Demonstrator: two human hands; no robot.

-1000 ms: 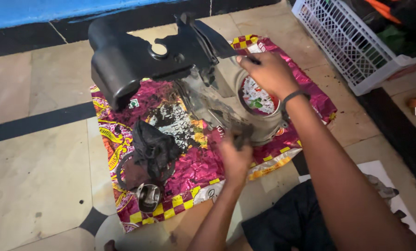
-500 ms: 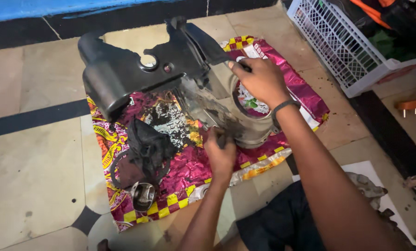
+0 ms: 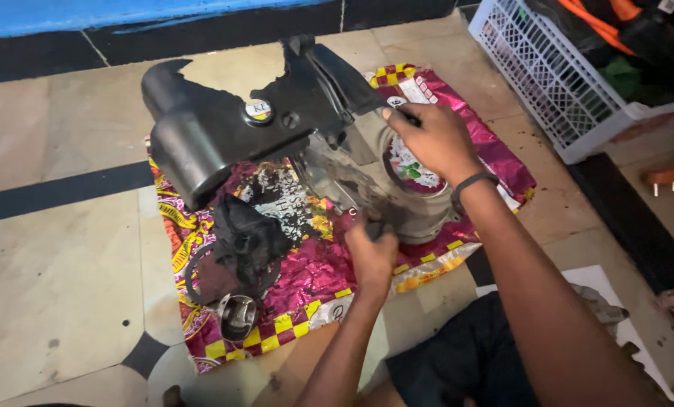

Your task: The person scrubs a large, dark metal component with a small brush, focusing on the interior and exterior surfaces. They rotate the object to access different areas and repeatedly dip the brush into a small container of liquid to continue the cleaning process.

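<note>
A: Hands? Quick.
B: Right hand [image 3: 435, 139] fingers curled over the top rim of the grey engine casing [image 3: 367, 181]. Left hand [image 3: 371, 252] closed, gripping its lower edge; anything held, cannot tell.
A: Casing where?
B: Between both palms, tilted, on the pink-yellow foil sheet [image 3: 314, 294].
A: Doing it well?
B: Probably steady the rim and keep the lower grip firm; greasy metal looks slippery.
A: Materials?
B: Matte black plastic housing [image 3: 209, 136] beyond the right fingertips, shiny round piston [image 3: 237, 315] left of the left knuckles.

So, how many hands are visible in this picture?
2. The left hand presses the engine casing at its lower front; the right hand grips its upper rim. Nobody else's hands are visible.
</note>
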